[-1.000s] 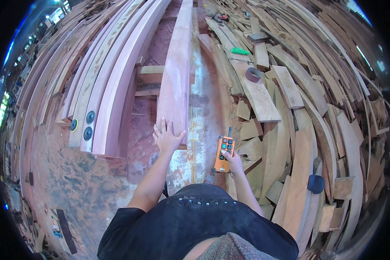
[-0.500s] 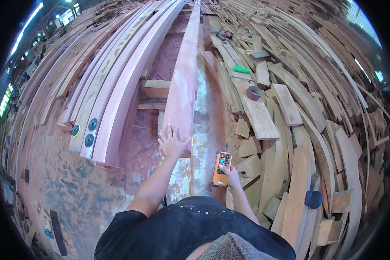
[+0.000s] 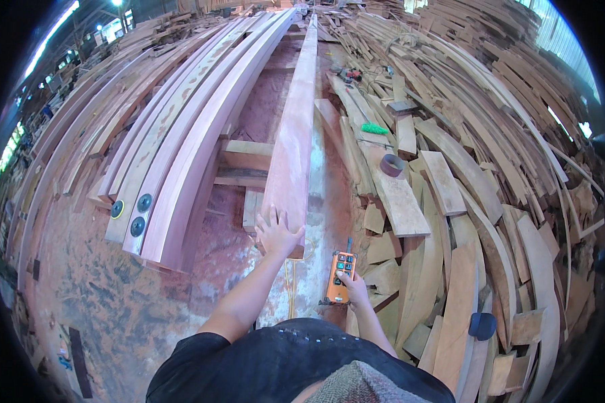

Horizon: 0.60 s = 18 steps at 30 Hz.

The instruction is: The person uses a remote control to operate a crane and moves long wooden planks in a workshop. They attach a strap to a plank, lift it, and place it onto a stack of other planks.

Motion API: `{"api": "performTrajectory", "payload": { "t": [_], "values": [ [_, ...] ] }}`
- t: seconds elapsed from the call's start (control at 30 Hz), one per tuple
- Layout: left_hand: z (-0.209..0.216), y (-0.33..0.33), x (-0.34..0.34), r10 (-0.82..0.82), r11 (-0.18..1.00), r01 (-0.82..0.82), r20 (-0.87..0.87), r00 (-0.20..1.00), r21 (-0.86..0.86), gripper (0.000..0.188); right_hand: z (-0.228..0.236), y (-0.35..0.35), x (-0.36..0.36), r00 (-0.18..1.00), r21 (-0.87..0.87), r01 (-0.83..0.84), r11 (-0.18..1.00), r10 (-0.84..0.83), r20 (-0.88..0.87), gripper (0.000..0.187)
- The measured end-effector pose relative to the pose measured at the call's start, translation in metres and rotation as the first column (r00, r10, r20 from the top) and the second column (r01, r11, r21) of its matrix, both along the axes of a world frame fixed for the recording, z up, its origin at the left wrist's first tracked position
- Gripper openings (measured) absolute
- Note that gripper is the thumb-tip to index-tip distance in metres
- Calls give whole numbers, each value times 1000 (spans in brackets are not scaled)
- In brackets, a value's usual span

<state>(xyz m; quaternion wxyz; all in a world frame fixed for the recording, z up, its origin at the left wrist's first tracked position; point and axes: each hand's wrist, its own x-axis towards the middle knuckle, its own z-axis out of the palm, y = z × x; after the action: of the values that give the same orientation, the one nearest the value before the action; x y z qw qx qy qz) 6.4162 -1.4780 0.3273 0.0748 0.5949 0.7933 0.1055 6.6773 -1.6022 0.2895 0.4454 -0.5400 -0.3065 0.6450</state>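
My left hand (image 3: pixel 277 235) lies with spread fingers on the near end of a long pinkish timber beam (image 3: pixel 292 141), which runs straight away from me. Held in my right hand (image 3: pixel 356 289) is an orange remote control (image 3: pixel 341 277) with dark buttons and a short black antenna. My right thumb rests on its button face. A thin yellow cord or strap (image 3: pixel 290 289) hangs below the beam's near end, beside my left hand.
Several long beams (image 3: pixel 195 148) lie on the left, with black round discs (image 3: pixel 138 226) on their near ends. Wooden cross blocks (image 3: pixel 247 156) sit between beams. On the right are piled offcuts (image 3: pixel 450 302), a brown roll (image 3: pixel 392 165), a green object (image 3: pixel 374 128) and a dark cap-like object (image 3: pixel 482 326).
The view has tilted up a little, so most things sit lower in the picture. My left hand stays on the beam end; my right hand still holds the remote control.
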Motion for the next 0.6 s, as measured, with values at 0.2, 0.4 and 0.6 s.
{"api": "performTrajectory", "payload": {
  "t": [0.2, 0.4, 0.6],
  "values": [
    [2, 0, 12, -11, 1000, 11, 64, 998, -1, 98, -6, 3, 0, 1000, -7, 17, 1000, -17, -6, 31],
    [4, -3, 24, -19, 1000, 19, 36, 999, -1, 97, -4, 7, -2, 1000, 8, -26, 1000, 27, -9, 31],
    [3, -8, 31, -20, 1000, 20, 73, 997, 3, 97, -11, 7, -2, 1000, 4, 0, 1000, 0, -24, 31]
  ]
}}
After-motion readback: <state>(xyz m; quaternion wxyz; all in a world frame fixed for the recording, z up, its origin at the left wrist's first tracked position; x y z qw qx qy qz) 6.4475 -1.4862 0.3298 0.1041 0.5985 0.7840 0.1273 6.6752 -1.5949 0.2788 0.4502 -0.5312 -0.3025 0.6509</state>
